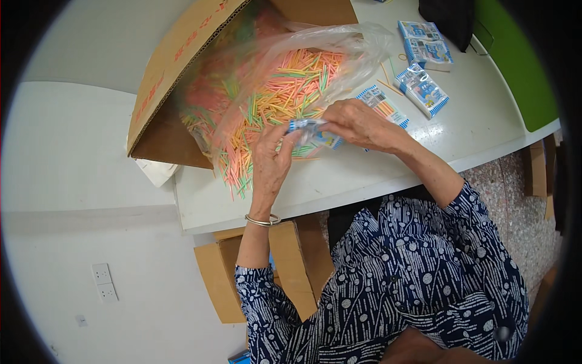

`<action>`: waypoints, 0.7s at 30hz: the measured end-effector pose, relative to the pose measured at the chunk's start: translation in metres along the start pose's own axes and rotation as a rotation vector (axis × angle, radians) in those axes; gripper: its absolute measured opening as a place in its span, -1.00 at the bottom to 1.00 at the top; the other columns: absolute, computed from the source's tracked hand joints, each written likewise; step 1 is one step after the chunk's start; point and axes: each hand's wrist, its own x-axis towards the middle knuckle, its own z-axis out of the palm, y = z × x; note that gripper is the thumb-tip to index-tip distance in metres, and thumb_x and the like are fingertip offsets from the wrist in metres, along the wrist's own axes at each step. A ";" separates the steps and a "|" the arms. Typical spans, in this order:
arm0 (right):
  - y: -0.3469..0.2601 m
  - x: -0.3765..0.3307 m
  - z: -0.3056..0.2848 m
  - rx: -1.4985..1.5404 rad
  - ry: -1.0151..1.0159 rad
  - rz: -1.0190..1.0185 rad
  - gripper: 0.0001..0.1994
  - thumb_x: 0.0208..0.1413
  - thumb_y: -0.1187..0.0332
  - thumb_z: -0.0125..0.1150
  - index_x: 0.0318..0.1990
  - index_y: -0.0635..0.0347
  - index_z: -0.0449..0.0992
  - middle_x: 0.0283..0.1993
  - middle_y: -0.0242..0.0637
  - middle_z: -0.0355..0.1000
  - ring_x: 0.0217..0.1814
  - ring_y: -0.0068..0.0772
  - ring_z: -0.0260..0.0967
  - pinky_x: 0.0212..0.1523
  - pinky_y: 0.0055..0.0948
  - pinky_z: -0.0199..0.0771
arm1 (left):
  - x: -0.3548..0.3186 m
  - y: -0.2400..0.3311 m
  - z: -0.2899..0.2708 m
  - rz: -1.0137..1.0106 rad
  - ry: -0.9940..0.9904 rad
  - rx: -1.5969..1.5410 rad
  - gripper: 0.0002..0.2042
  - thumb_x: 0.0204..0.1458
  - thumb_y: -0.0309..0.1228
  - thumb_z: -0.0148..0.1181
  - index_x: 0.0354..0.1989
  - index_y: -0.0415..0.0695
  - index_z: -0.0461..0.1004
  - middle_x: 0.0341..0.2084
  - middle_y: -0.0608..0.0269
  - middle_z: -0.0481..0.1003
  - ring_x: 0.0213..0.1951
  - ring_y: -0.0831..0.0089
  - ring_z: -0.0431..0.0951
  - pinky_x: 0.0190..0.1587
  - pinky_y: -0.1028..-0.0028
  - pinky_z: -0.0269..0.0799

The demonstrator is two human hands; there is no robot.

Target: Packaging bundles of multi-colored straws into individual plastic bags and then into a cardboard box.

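Both hands meet over the near edge of a pile of thin pastel sticks (285, 91) in pink, yellow and green. My left hand (271, 156) pinches one end of a small clear packet (312, 126) with blue striped edges. At the packet's other end, the fingers of my right hand (361, 125) are closed on it. The packet is partly hidden by the fingers and a little blurred, so its contents cannot be made out. Just beyond my right hand, a flat blue-edged packet (383, 104) with sticks in it lies on the table.
A tipped cardboard box (154, 103) with a clear plastic liner (370, 45) spills the sticks onto the white table (467, 121). More blue-edged packets (422, 90) lie at the far right, near a green panel (515, 67). Open cartons (291, 258) stand below the table's front edge.
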 end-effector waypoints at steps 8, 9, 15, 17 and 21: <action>0.018 -0.010 -0.034 0.026 0.077 0.257 -0.70 0.11 0.31 0.11 -0.52 0.39 0.31 -0.64 -0.12 0.17 -0.63 -0.30 0.15 -0.52 -0.30 0.18 | -0.020 -0.025 0.001 0.497 -0.120 0.896 -0.43 -0.17 -0.40 0.23 0.12 -0.13 0.28 0.20 0.00 0.14 0.20 0.02 0.12 0.18 0.03 0.04; 0.019 -0.010 -0.032 0.039 0.077 0.266 -0.70 0.11 0.31 0.11 -0.52 0.39 0.31 -0.65 -0.13 0.17 -0.64 -0.32 0.14 -0.54 -0.31 0.18 | -0.018 -0.026 0.004 0.513 -0.122 0.896 -0.45 -0.17 -0.42 0.21 0.10 -0.17 0.29 0.23 -0.01 0.10 0.22 0.00 0.09 0.20 0.01 0.02; 0.014 -0.012 -0.030 0.064 0.072 0.289 -0.69 0.11 0.29 0.11 -0.52 0.39 0.32 -0.67 -0.19 0.15 -0.66 -0.43 0.14 -0.57 -0.35 0.18 | 0.013 -0.042 0.014 0.613 -0.103 0.961 -0.55 -0.12 -0.47 0.12 0.02 -0.27 0.32 0.22 -0.04 0.12 0.22 -0.02 0.13 0.19 -0.05 0.05; 0.016 -0.014 -0.029 0.102 0.107 0.302 -0.68 0.11 0.28 0.11 -0.53 0.39 0.31 -0.67 -0.21 0.13 -0.66 -0.45 0.12 -0.58 -0.35 0.17 | 0.020 -0.045 0.017 0.624 -0.111 0.995 -0.59 -0.10 -0.48 0.09 0.00 -0.29 0.32 0.22 -0.05 0.12 0.21 -0.02 0.14 0.18 -0.05 0.06; 0.014 -0.013 -0.028 0.104 0.094 0.275 -0.67 0.13 0.26 0.10 -0.53 0.37 0.32 -0.68 -0.27 0.13 -0.65 -0.54 0.10 -0.63 -0.41 0.11 | 0.031 -0.061 0.022 0.642 -0.084 1.038 -0.58 -0.12 -0.49 0.08 -0.01 -0.27 0.30 0.21 0.00 0.12 0.23 0.05 0.10 0.18 0.01 0.06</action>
